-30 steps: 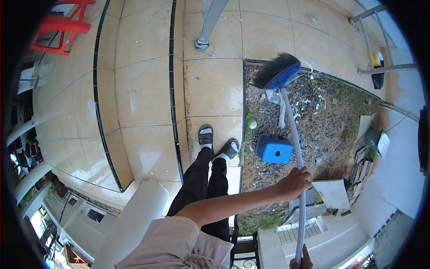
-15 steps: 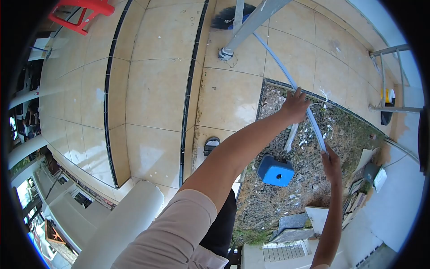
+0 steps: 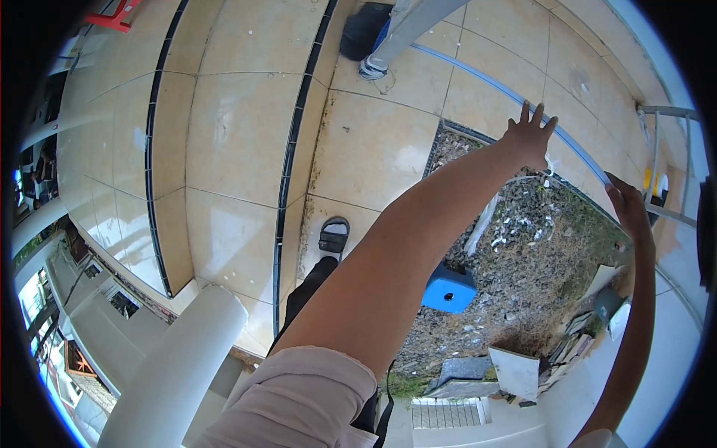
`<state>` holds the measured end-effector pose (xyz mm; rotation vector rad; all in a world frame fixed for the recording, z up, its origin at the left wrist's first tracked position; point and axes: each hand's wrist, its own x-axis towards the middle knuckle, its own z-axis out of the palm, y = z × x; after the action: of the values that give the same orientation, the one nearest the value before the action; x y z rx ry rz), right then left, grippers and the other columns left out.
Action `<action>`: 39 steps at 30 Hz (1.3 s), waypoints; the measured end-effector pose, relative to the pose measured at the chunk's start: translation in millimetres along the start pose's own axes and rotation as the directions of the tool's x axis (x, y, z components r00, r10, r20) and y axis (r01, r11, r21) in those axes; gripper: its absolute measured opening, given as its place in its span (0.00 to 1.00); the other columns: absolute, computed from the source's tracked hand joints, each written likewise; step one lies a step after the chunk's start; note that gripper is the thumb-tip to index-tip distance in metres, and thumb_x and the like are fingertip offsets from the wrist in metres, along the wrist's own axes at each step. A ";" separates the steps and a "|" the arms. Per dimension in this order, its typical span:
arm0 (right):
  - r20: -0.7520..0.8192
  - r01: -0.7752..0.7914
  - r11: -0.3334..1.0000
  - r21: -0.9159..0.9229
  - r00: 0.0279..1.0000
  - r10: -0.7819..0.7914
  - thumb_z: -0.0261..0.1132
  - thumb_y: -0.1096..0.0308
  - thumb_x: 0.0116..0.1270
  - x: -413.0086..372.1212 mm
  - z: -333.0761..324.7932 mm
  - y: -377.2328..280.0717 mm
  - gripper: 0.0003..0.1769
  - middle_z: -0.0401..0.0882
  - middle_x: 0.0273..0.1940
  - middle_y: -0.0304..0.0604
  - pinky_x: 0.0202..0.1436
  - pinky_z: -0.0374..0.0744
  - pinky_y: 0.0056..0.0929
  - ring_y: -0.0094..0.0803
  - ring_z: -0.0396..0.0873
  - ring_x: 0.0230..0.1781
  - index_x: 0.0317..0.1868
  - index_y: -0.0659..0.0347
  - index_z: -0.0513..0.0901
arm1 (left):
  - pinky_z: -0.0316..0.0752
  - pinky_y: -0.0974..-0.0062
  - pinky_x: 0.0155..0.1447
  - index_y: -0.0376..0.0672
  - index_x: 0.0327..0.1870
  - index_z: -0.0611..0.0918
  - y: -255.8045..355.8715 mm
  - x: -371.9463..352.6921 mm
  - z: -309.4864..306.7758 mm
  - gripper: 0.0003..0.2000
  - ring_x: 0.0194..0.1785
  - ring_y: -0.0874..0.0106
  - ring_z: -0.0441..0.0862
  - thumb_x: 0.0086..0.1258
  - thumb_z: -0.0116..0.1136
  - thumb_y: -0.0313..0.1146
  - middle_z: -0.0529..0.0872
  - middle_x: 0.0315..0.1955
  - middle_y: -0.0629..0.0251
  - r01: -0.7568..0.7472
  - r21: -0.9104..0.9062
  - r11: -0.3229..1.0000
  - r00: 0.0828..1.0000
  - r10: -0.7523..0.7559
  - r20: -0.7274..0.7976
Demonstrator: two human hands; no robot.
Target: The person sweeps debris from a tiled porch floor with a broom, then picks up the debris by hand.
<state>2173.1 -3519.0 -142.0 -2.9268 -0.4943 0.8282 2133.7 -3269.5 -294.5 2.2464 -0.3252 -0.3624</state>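
Note:
A long light-blue handle (image 3: 487,79) runs in a curve across the tiled floor. Its upper end passes behind a grey metal leg, beside the dark bristles of a broom (image 3: 364,33) with a blue base. Around the handle's lower right end my right hand (image 3: 629,205) is closed. My left hand (image 3: 530,138) is open with its fingers spread, and the fingertips overlap the handle in this view. Below my left hand, a white strip (image 3: 482,228) lies on the gravel. A blue plastic stool (image 3: 449,290) stands there too, partly hidden by my left arm.
The grey metal leg (image 3: 418,31) stands near the broom. Dark-edged tiled steps (image 3: 237,134) descend on the left, by a white column (image 3: 175,366). At right are a metal frame (image 3: 668,112) and stacked boards (image 3: 571,347). My sandalled foot (image 3: 334,235) rests on tile.
Both hands have moved up and right with the handle, which now lies farther over the tiles. My left hand has opened from around it. The view has shifted, and my foot now shows.

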 end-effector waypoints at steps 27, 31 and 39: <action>-0.020 -0.038 0.987 0.157 0.999 0.042 0.56 0.57 0.70 -25.3 -9.4 -36.6 0.21 0.81 0.30 0.50 0.42 0.75 0.34 0.33 0.77 0.29 0.58 0.59 0.77 | 0.56 0.31 0.65 0.49 0.68 0.61 26.3 13.5 0.3 0.37 0.74 0.39 0.38 0.59 0.61 0.53 0.50 0.69 0.47 0.049 0.033 0.998 0.998 -0.047 -0.040; 0.133 -0.377 0.915 0.145 0.924 0.360 0.55 0.62 0.69 -133.0 -41.3 -54.7 0.21 0.82 0.35 0.52 0.46 0.75 0.34 0.36 0.82 0.37 0.59 0.60 0.76 | 0.59 0.31 0.62 0.44 0.63 0.66 105.6 -19.0 39.7 0.34 0.72 0.40 0.43 0.59 0.61 0.53 0.59 0.63 0.46 -0.097 -0.040 0.994 0.995 0.098 0.005; 0.254 -0.716 0.694 0.076 0.687 0.681 0.54 0.71 0.66 -335.8 -76.9 -128.7 0.22 0.82 0.44 0.57 0.45 0.77 0.38 0.45 0.83 0.38 0.61 0.62 0.74 | 0.57 0.33 0.59 0.42 0.36 0.80 241.3 -129.6 77.9 0.16 0.56 0.59 0.65 0.51 0.70 0.39 0.73 0.39 0.59 -0.261 -0.343 0.902 0.954 0.295 0.050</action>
<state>1905.9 -3502.5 110.1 -2.8445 0.7454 1.1671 1958.4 -3430.8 -138.5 1.8218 -0.5868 -0.3491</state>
